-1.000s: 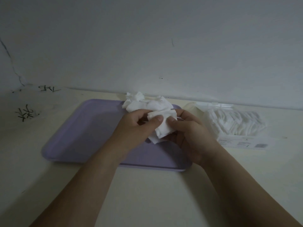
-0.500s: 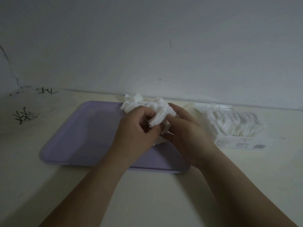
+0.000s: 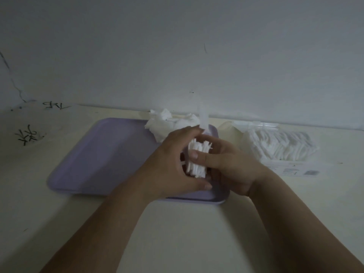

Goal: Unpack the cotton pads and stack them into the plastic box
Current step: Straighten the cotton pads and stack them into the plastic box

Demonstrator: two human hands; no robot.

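Dim light, view down onto a pale desk [image 3: 177, 233] against a grey wall. Centre of frame: both hands meet over the right end of a lilac tray [image 3: 98, 154]. Left hand [image 3: 173, 166] curls round a stack of cotton pads [image 3: 197, 160] from the left, fingertips over the top, thumb low at the near side. Right hand [image 3: 234, 166] closes on the same stack from the right, thumb laid across its front, fingers wrapped behind. The stack stands on edge between the two palms, pad edges showing as white ribs; its underside is hidden, so cannot tell what it rests on. Just above the hands a translucent plastic panel [image 3: 203, 115] rises upright; whatever it joins to lies behind the hands. At the tray's upper right corner, a loose heap of pads [image 3: 165, 123], rumpled, touching the tray rim. Right of the tray, apart from it, an opened clear pack [image 3: 279, 146] lies on the desk with more pads in rows and a printed label on its near side. Black scribbles [image 3: 27, 134] mark the desk at the left of frame.
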